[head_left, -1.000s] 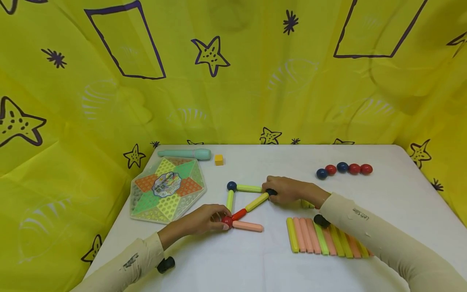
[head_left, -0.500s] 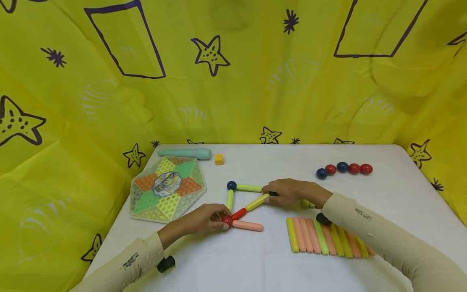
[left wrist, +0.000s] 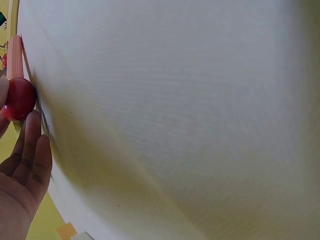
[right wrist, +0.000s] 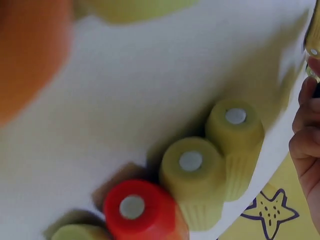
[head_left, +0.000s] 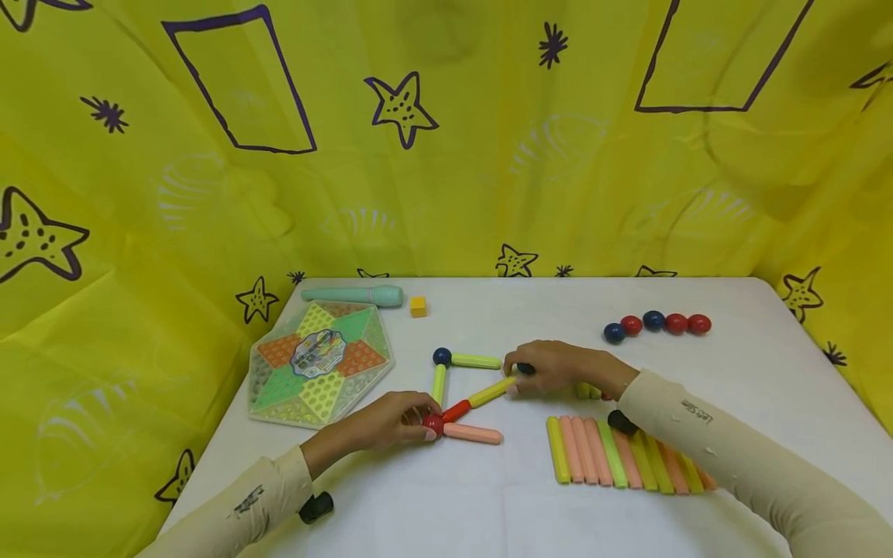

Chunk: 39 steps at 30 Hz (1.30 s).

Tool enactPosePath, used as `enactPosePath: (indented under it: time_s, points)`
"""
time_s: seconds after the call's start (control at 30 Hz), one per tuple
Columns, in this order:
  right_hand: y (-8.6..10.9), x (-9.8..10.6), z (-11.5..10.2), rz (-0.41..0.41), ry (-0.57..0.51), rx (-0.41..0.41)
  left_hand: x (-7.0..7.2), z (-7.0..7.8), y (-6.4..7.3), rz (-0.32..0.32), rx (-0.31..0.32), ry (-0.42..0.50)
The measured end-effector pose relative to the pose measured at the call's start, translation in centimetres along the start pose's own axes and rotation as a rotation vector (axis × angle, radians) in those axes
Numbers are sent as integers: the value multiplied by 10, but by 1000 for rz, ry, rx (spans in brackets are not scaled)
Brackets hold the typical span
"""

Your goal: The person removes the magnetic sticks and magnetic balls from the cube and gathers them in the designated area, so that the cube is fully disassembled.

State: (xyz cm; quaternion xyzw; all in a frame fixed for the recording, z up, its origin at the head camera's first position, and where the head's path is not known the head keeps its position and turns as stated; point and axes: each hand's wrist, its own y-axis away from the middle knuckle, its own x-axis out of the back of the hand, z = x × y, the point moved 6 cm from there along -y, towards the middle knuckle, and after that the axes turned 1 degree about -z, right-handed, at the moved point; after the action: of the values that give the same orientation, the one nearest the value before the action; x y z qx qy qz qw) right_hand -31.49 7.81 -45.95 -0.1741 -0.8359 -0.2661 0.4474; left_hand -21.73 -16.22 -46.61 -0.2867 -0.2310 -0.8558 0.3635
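My left hand (head_left: 391, 418) pinches a red ball (head_left: 432, 425) between thumb and fingers; the left wrist view also shows this red ball (left wrist: 21, 99). From it branch a pink magnetic rod (head_left: 474, 434), a short red rod (head_left: 456, 411) continued by a yellow rod (head_left: 491, 393), and a yellow-green rod (head_left: 439, 384). The last leads up to a blue ball (head_left: 443, 356), joined to another yellow-green rod (head_left: 477, 361). My right hand (head_left: 551, 364) holds a dark blue ball (head_left: 526, 370), partly hidden by the fingers, beside the yellow rod's far end.
A row of pink and yellow rods (head_left: 589, 449) lies under the right forearm. More rod ends (right wrist: 192, 162) show in the right wrist view. Red and blue balls (head_left: 653, 320) line the back right. Back left are a hexagonal game board (head_left: 279, 395), a green stick (head_left: 342, 294) and a yellow cube (head_left: 418, 307).
My right hand has shifted slightly, leaving a small gap to the upper yellow-green rod. The yellow rod's far end has swung a little toward me. The left hand stays on the red ball.
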Motion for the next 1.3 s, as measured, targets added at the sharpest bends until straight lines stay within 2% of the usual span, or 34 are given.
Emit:
enactPosePath:
  time_s: [0.2, 0.27, 0.37, 0.47, 0.57, 0.63, 0.9, 1.1, 1.3]
  points:
    - [11, 10, 9, 16, -182, -115, -1, -1, 0, -2, -2, -4]
    - [17, 18, 13, 37, -243, -127, -1, -1, 1, -2, -3, -7]
    - [28, 38, 24, 135, -275, -109, -1, -1, 0, 0, -9, -9]
    - [41, 61, 41, 298, -244, -86, 0, 0, 0, 0, -7, -9]
    - [56, 77, 61, 436, -208, -120, 0, 0, 0, 0, -4, -10]
    - [63, 81, 74, 473, -179, -153, 0, 0, -1, -1, 0, -10]
    - [62, 69, 104, 401, -136, -249, 0, -2, -1, -1, 11, -3]
    - [61, 66, 113, 357, -90, -301, -1, -2, -1, -2, 12, -1]
    - [59, 64, 119, 309, -60, -310, 0, -1, 1, -8, 24, 2]
